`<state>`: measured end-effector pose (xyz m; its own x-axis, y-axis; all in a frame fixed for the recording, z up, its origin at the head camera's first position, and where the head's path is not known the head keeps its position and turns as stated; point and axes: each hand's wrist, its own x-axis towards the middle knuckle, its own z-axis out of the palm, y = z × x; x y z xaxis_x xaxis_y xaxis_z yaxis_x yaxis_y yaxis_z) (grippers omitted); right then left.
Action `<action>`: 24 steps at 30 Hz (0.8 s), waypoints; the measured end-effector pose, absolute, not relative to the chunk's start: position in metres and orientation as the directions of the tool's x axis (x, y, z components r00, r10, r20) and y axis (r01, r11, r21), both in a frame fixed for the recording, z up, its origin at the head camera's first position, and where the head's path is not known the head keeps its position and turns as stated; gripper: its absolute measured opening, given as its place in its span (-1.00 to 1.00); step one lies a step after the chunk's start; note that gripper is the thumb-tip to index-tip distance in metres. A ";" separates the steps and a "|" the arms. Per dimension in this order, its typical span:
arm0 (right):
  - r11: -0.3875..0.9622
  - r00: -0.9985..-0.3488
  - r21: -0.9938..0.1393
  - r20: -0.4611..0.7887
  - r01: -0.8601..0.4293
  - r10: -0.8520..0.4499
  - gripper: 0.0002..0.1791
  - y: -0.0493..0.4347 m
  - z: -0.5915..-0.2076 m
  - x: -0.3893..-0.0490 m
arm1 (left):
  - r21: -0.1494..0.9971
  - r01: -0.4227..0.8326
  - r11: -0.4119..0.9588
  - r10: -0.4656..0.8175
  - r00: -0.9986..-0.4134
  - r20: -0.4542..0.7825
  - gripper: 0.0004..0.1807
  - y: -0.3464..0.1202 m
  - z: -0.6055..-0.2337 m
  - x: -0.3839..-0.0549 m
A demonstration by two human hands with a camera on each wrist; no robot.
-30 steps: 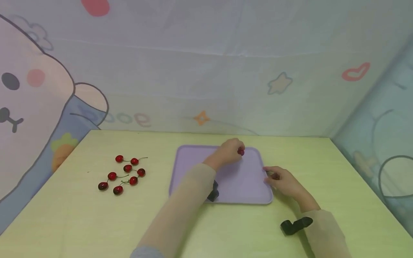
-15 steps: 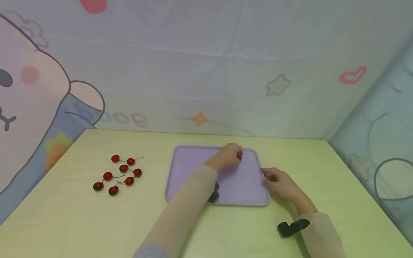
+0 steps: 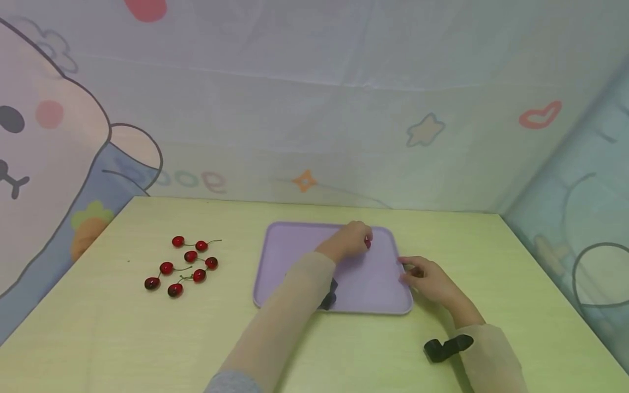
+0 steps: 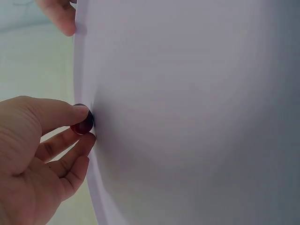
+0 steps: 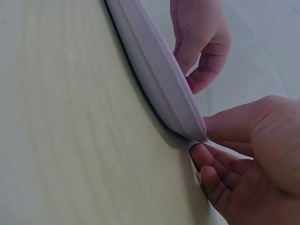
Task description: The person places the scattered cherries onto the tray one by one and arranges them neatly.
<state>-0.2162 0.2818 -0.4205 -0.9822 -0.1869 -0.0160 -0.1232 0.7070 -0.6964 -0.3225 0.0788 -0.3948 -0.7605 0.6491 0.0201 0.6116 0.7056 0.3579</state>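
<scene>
The left hand (image 3: 350, 240) reaches over a lilac tray (image 3: 375, 286) and pinches a dark red cherry (image 4: 82, 125) between thumb and fingers, close over the tray's surface toward its far right part. In the head view, the fingers hide most of that cherry. At the tray's right edge, the right hand (image 3: 428, 278) grips the rim. Its thumb lies on top of the rim in the right wrist view, with the other fingers (image 5: 201, 154) curled at the underside. Several more red cherries (image 3: 175, 290) with thin stems lie grouped on the table, left of the tray.
The pale yellow-green table (image 3: 123, 344) ends at a printed cloth backdrop (image 3: 344, 136). The left forearm (image 3: 285, 322) crosses the tray's near edge. A black wrist mount (image 3: 447, 348) sits at the right cuff.
The left hand has come down slightly and nearer, still pinching the cherry. The right hand keeps its grip on the tray rim. The head view has shifted a little.
</scene>
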 end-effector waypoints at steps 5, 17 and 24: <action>0.701 -0.980 -0.702 -0.017 -0.129 -0.197 -0.51 0.280 -0.419 -0.217 | 0.355 0.609 0.709 0.645 -0.764 0.022 -0.85 0.077 -0.393 -0.322; 0.701 -0.976 -0.698 -0.017 -0.144 -0.217 -0.51 0.275 -0.420 -0.225 | 0.366 0.583 0.725 0.621 -0.783 0.016 -0.69 0.068 -0.394 -0.323; 0.715 -0.975 -0.686 -0.035 -0.136 -0.219 -0.50 0.277 -0.421 -0.228 | 0.385 0.572 0.725 0.619 -0.786 0.003 -0.59 0.058 -0.381 -0.321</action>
<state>-0.2281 0.2768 -0.4206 -0.9751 -0.2189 -0.0352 -0.1357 0.7149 -0.6859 -0.3206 0.0585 -0.3810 -0.7857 0.6187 0.0028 0.5719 0.7245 0.3848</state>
